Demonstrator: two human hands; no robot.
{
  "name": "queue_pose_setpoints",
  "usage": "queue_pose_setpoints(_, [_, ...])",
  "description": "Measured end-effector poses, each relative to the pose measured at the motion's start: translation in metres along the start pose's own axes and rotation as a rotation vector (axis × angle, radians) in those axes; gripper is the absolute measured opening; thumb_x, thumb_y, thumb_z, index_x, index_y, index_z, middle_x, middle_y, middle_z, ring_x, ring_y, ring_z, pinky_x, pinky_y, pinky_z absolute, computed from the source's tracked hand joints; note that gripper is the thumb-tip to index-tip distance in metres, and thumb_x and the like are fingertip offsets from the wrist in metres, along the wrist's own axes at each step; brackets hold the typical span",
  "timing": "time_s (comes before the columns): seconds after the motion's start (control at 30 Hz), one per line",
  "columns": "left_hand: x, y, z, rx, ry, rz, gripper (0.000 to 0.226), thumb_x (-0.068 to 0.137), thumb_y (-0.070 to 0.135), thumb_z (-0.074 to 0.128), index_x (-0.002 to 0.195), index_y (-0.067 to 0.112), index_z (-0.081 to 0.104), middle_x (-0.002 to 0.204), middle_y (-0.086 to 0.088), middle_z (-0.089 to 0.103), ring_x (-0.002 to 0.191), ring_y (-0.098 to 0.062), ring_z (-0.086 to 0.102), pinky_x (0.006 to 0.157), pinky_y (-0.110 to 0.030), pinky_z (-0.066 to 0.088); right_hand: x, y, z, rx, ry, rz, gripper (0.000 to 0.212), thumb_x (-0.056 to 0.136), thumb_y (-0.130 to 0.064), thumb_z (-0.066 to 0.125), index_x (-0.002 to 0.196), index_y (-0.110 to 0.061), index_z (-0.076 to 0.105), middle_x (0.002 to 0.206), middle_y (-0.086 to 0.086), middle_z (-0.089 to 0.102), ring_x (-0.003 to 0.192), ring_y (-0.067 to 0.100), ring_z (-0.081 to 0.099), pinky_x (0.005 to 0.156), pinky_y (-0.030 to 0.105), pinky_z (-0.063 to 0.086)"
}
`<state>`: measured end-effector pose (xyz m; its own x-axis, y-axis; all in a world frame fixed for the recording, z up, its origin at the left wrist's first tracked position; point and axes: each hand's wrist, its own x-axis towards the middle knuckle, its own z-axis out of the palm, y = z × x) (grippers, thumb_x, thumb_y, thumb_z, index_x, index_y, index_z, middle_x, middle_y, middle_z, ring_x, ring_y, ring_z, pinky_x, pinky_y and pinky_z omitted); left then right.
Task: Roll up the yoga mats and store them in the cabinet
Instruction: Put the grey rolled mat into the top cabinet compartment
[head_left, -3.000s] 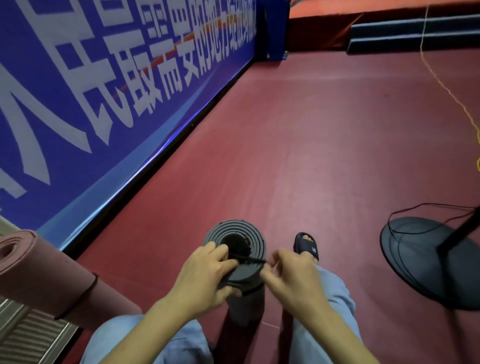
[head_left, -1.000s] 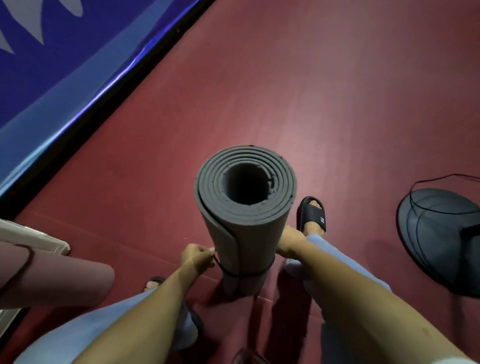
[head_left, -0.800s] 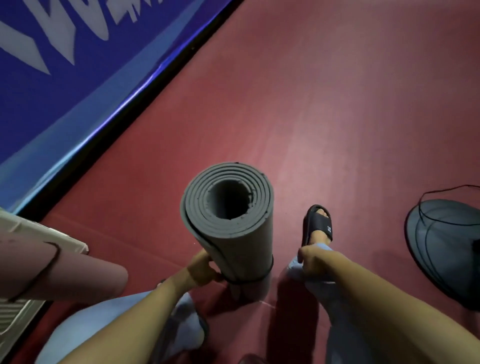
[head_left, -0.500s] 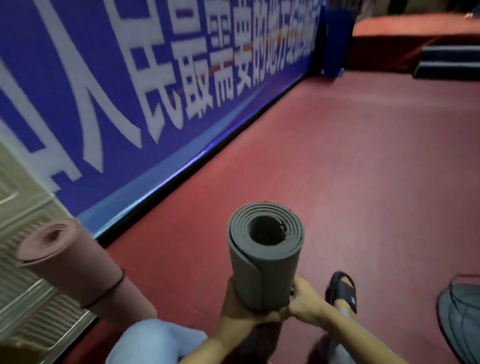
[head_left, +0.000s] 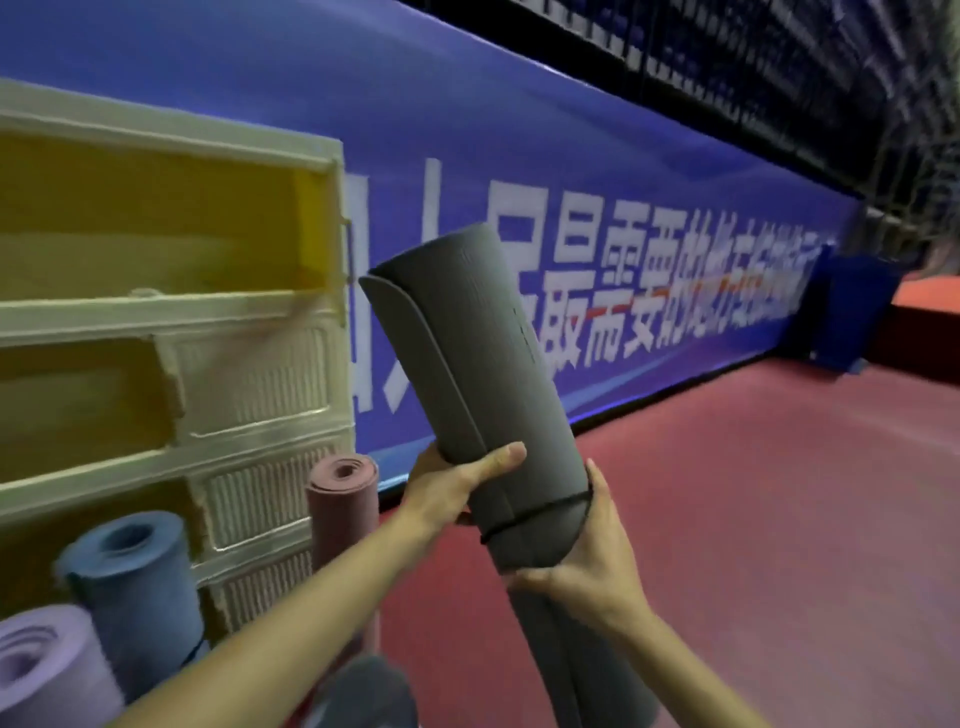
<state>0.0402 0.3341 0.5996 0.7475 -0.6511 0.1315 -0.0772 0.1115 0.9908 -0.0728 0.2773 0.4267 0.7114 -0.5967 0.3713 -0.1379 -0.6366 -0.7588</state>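
I hold a rolled grey yoga mat (head_left: 483, 374) off the floor, tilted with its top leaning left toward the cabinet (head_left: 171, 312). A black band circles it near my hands. My left hand (head_left: 457, 483) grips the roll's left side, thumb across the front. My right hand (head_left: 592, 561) wraps the roll from the right, just below the band. The cream cabinet stands at the left with open yellow-backed shelves.
A pink rolled mat (head_left: 340, 519) leans upright against the cabinet's right side. A blue rolled mat (head_left: 130, 582) and a lilac one (head_left: 47, 670) stand at the bottom left. A blue banner wall (head_left: 623, 260) runs behind. Red floor (head_left: 779, 519) spreads to the right.
I have lifted the grey mat from the floor and turned left and up to face the cabinet. Both hands stayed on the roll, which now tilts toward the shelves.
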Motion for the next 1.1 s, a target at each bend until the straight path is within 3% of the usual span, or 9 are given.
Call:
queue_pose_setpoints(0.07, [-0.075,-0.044,-0.097,-0.013,0.082,-0.149,0.074,0.051,0.06,0.093,0.114,0.026,0.073,0.103,0.003,0.079,0.095,-0.021,0.077,0.082,-0.054,0.063,0.006,-0.042,0.0,-0.026,-0.029,-0.067,0.129,0.028,-0.06,0.094,0.14,-0.049,0.031,0.117,-0.024,0.062,0.102,0.003,0.064,0.078,0.033,0.057])
queue_pose_setpoints(0.13, [-0.093,-0.047,-0.138,0.084,0.146,-0.035,0.055,0.07,0.047,0.091,0.115,0.023,0.069,0.106,0.002,0.079,0.095,-0.016,0.076,0.074,-0.038,0.064,0.012,-0.075,0.006,-0.013,-0.092,-0.13,0.12,0.029,-0.062,0.092,0.133,-0.054,0.031,0.106,-0.027,0.063,0.093,-0.002,0.064,0.072,0.024,0.054])
queue_pose_setpoints(0.23, [-0.113,-0.021,-0.183,0.164,0.14,0.031,0.087,0.056,0.059,0.093,0.127,0.022,0.06,0.119,-0.003,0.074,0.103,-0.019,0.073,0.084,-0.039,0.062,0.019,-0.115,0.016,0.08,-0.21,-0.174,0.113,0.027,-0.059,0.095,0.121,-0.065,0.032,0.094,-0.029,0.066,0.086,-0.015,0.061,0.068,0.013,0.051])
queue_pose_setpoints(0.37, [-0.144,-0.032,-0.237,0.143,0.232,-0.003,0.106,0.04,0.07,0.094,0.131,0.034,0.054,0.127,0.002,0.069,0.113,-0.022,0.069,0.1,-0.047,0.056,0.032,-0.153,0.03,0.126,-0.431,-0.223,0.132,0.022,-0.069,0.095,0.134,-0.059,0.027,0.105,-0.023,0.07,0.093,-0.009,0.065,0.08,0.022,0.056])
queue_pose_setpoints(0.5, [-0.156,-0.048,-0.252,-0.102,0.392,-0.105,0.117,0.017,0.058,0.101,0.119,0.029,0.052,0.119,-0.003,0.073,0.108,-0.031,0.07,0.093,-0.052,0.057,0.03,-0.188,0.058,0.114,-0.618,-0.208,0.132,0.024,-0.071,0.094,0.131,-0.063,0.017,0.11,-0.02,0.066,0.096,-0.005,0.063,0.085,0.022,0.055])
queue_pose_setpoints(0.7, [-0.144,-0.024,-0.31,-0.212,0.699,-0.103,0.113,0.035,0.069,0.094,0.124,0.005,0.066,0.103,-0.015,0.078,0.094,-0.036,0.076,0.087,-0.057,0.06,0.058,-0.247,0.114,0.06,-0.666,-0.278,0.149,0.035,-0.086,0.083,0.154,-0.043,0.003,0.138,-0.007,0.056,0.116,0.015,0.06,0.099,0.035,0.052])
queue_pose_setpoints(0.8, [-0.128,0.003,-0.346,-0.182,0.734,-0.11,0.121,0.038,0.074,0.093,0.134,0.008,0.057,0.113,-0.014,0.074,0.101,-0.036,0.072,0.084,-0.053,0.06,0.073,-0.279,0.132,0.016,-0.681,-0.316,0.14,0.041,-0.091,0.077,0.153,-0.043,0.009,0.143,-0.002,0.053,0.117,0.019,0.06,0.099,0.039,0.053])
queue_pose_setpoints(1.0, [-0.103,0.042,-0.404,-0.123,0.723,-0.152,0.113,0.058,0.062,0.092,0.145,0.007,0.045,0.129,-0.015,0.062,0.109,-0.039,0.061,0.086,-0.061,0.055,0.093,-0.319,0.171,-0.261,-0.72,-0.322,0.174,0.035,-0.078,0.088,0.156,-0.03,-0.026,0.168,0.003,0.017,0.147,0.03,0.035,0.114,0.046,0.04])
queue_pose_setpoints(1.1, [-0.094,0.051,-0.427,-0.119,0.72,-0.156,0.115,0.06,0.06,0.092,0.148,0.006,0.041,0.138,-0.016,0.058,0.118,-0.042,0.058,0.089,-0.063,0.051,0.091,-0.328,0.193,-0.357,-0.721,-0.362,0.172,0.04,-0.073,0.09,0.153,-0.031,-0.033,0.162,0.006,0.031,0.138,0.031,0.046,0.108,0.046,0.046])
